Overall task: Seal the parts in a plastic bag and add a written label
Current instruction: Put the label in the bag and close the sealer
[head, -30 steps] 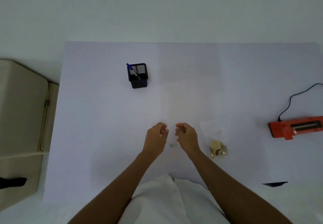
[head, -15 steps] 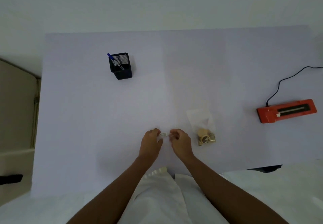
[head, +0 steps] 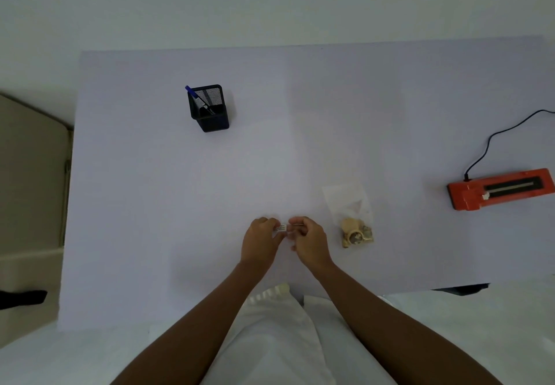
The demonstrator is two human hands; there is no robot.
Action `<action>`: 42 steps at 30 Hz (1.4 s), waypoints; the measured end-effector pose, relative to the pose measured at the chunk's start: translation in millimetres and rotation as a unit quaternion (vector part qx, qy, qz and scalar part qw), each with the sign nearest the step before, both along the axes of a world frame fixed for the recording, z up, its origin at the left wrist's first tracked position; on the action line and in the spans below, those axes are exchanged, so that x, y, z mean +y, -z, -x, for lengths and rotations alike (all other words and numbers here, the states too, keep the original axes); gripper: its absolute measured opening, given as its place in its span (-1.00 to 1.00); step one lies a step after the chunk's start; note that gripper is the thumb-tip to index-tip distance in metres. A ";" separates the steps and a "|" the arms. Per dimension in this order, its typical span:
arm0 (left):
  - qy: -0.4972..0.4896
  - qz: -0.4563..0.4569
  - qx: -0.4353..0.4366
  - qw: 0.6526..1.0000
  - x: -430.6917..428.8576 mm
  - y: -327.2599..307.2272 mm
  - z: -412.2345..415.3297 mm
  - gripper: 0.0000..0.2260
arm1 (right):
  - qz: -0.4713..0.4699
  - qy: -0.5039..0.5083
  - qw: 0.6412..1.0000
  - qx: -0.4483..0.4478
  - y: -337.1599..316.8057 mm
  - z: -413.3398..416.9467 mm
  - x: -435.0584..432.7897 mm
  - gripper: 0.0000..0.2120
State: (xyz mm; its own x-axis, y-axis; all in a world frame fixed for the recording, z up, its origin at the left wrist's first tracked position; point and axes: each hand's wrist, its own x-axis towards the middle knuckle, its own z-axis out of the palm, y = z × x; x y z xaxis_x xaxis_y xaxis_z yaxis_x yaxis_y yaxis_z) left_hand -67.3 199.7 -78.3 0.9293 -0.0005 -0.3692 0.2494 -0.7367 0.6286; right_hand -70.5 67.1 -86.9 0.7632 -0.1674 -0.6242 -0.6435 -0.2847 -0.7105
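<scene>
- Both hands meet near the front middle of the counter (head: 150,174), around 6 o'clock on its surface.
- Left hand (head: 260,242) is curled in tight, fingers pinching the left end of a small white label (head: 280,229) with dark print on it.
- Right hand (head: 309,242) is curled narrow too, fingertips right at the label's right end. Looks like it's pinching that end or something thin beside it, but it's too small to say for sure.
- The label sits between the two hands, just off the counter or resting on it, can't tell which.
- Plastic bag (head: 350,208) lies flat at about 3 o'clock from the hands, just beside the right one but not touching. Brass-looking parts (head: 356,232) are bunched in its near end, the far end is clear and flat.
- Black mesh pen holder (head: 209,112) stands upright way off at 11 o'clock, a blue pen (head: 195,96) leaning out of its far left corner.
- Orange sealer (head: 500,189) is out at the right edge, roughly 2 o'clock, with a black cord (head: 492,141) running off to the right.
- White clothing (head: 270,339) shows at the bottom between the forearms.
</scene>
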 end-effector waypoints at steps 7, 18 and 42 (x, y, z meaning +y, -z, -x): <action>0.010 0.006 -0.008 1.000 0.6 -3.6 -2.6 -0.84 | 0.005 -0.009 1.000 -0.001 0.2 -0.3 1.8 -0.80; -0.007 0.050 0.000 0.999 12.3 -14.9 -7.0 -0.84 | -0.061 0.040 0.997 0.012 -13.1 -9.6 10.1 -0.85; -0.170 0.232 0.017 0.958 72.1 -62.7 -23.3 -0.94 | -0.109 0.076 0.991 -0.007 -25.6 -4.9 38.6 -0.91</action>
State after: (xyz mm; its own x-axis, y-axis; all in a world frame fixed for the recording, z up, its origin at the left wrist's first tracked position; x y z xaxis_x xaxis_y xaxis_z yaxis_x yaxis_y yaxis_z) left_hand -43.9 271.8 -15.6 0.8924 0.1293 -0.4324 0.4513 -0.2526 0.8558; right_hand -65.6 105.7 -61.3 0.7484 -0.1439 -0.6475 -0.6566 -0.0232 -0.7538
